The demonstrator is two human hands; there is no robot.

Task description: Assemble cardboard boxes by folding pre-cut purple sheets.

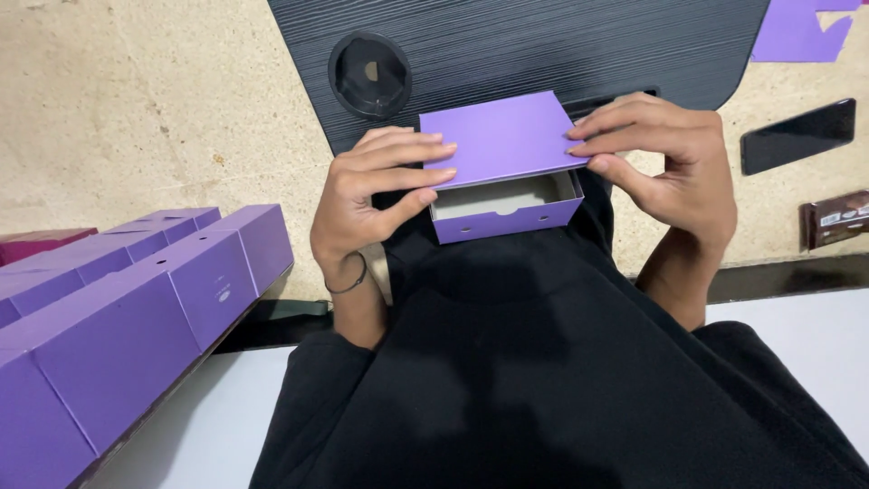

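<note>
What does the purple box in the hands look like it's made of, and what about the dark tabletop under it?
The purple box looks like thin matte cardboard: crisp folded edges, flat dull colour, and a grey raw inside showing at the open end. The dark tabletop shows fine parallel grain lines with a low sheen, probably a textured laminate or wood veneer; the picture can't settle which.

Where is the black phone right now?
In the head view, the phone lies on the beige floor at the far right, beyond the right hand, just above a brown wrapped bar.
</note>
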